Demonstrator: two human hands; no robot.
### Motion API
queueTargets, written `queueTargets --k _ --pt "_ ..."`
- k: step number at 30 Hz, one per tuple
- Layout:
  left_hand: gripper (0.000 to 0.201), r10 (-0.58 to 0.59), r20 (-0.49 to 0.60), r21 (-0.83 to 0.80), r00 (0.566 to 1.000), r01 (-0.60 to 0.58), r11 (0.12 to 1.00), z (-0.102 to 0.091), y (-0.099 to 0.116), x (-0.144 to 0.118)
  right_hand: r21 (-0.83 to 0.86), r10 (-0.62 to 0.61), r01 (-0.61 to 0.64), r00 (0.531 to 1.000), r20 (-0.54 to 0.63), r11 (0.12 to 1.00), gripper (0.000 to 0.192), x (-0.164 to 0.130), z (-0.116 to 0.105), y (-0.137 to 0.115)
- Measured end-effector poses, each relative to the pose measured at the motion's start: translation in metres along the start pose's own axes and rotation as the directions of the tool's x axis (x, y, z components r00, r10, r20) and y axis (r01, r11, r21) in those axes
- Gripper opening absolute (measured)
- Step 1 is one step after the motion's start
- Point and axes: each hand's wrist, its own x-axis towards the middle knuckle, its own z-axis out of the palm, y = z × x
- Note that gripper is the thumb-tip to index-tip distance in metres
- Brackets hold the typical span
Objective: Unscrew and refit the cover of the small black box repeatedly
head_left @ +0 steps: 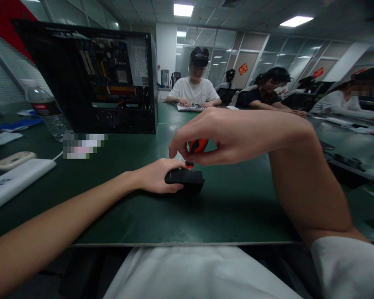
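While a small black box [184, 180] is held down on the green table [230, 207] by the left hand [157, 176], an orange screwdriver [197, 146] is gripped from above by the right hand [224, 135]. Its tip is pressed onto the box. An open computer case [90, 77] is seen behind.

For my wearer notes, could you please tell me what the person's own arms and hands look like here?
Both forearms are bare. The left hand and right hand wear no gloves, and no rings or watch show. A white sleeve covers the right upper arm; no sleeve shows on the left arm.
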Motion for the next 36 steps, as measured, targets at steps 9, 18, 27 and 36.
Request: queueTargets --k 9,18,27,36 --pt "0.020 0.282 -0.069 0.148 0.957 -0.269 0.952 -0.0073 0.0088 -0.0047 0.068 -0.055 0.056 0.998 -0.010 0.996 0.024 0.0023 0.0026 -0.0002" --pt "0.017 0.336 -0.118 0.176 0.934 -0.314 0.933 -0.0050 0.0064 -0.0028 0.070 -0.061 0.060 0.998 0.014 0.996 0.024 0.0023 -0.0008 0.0025" --pt "0.013 0.411 -0.085 0.252 0.908 -0.379 0.890 -0.0072 0.0084 0.0005 0.041 -0.040 0.040 0.999 -0.022 0.998 0.022 0.0006 0.0015 0.0074" --pt "0.014 0.370 -0.121 0.193 0.921 -0.344 0.919 -0.0036 0.0037 -0.0015 0.074 -0.025 0.026 0.999 -0.020 0.997 0.030 0.0051 0.0030 0.0049"
